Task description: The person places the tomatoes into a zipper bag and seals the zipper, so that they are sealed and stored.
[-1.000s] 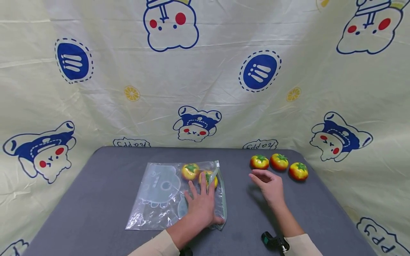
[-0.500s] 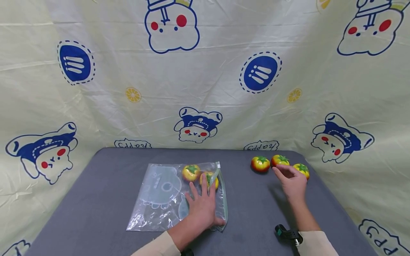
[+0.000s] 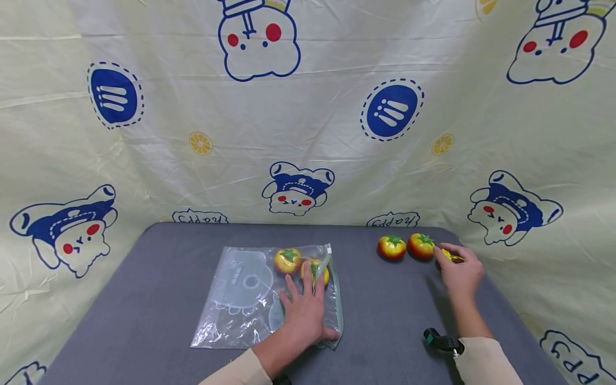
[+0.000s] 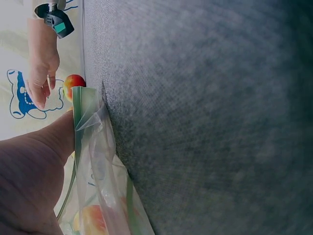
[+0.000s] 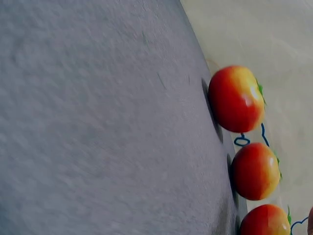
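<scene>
My left hand (image 3: 304, 315) rests with spread fingers on a clear zip bag (image 3: 240, 321), near its green-edged opening at the right. Inside the bag lie two red-and-yellow tomatoes (image 3: 287, 261) with green leafy tops, one partly behind my fingers. My right hand (image 3: 463, 272) is over the rightmost loose tomato (image 3: 451, 256), its thumb to the left and its fingers over the far side, covering most of it. The right wrist view has a fingertip (image 5: 310, 223) beside that tomato (image 5: 266, 223), with a gap between. The left wrist view catches the bag's green zip edge (image 4: 80, 112).
Two more loose tomatoes, the left one (image 3: 392, 247) and the middle one (image 3: 421, 246), sit near the grey table's (image 3: 144, 299) far right corner. A pale cloth (image 3: 159, 176) with cartoon prints hangs behind the table.
My right hand has moved rightward past the left and middle loose tomatoes, to the rightmost one. My left hand has stayed on the bag.
</scene>
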`<state>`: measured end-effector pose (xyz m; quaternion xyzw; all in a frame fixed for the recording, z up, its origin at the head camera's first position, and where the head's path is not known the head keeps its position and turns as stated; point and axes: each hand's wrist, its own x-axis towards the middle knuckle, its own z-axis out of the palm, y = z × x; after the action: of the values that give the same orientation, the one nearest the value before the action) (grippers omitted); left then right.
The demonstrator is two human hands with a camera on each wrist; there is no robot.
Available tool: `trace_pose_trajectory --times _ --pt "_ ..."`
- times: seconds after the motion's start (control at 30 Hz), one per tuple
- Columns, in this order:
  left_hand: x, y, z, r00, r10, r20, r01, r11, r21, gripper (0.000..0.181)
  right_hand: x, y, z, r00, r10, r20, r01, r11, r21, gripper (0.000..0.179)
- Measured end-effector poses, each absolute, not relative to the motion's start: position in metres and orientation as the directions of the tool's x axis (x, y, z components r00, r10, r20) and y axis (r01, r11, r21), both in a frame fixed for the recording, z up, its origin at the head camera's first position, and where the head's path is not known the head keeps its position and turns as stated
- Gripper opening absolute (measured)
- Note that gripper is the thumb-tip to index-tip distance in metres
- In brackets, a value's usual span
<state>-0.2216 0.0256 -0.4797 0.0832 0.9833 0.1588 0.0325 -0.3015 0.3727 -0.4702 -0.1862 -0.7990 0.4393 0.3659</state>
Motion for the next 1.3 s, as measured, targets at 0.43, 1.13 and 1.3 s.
trace_pose_trajectory --times 0.43,1.13,1.3 --pt "-0.220 0.025 -0.479 -0.985 0.171 -0.016 0.156 0.934 0.320 0.132 -0.311 0.391 -0.471 -0.686 0.661 0.306 0.142 0.533 -0.834 0.052" --pt "-0.220 0.026 -0.478 -0.985 0.168 -0.038 0.147 0.934 0.326 0.131 -0.314 0.415 -0.481 -0.773 0.634 -0.021 0.350 0.399 -0.847 0.089" --pt "-0.220 0.026 -0.478 -0.985 0.168 -0.033 0.148 0.933 0.328 0.130 -0.314 0.419 -0.484 -0.774 0.631 -0.049 0.342 0.352 -0.871 0.089"
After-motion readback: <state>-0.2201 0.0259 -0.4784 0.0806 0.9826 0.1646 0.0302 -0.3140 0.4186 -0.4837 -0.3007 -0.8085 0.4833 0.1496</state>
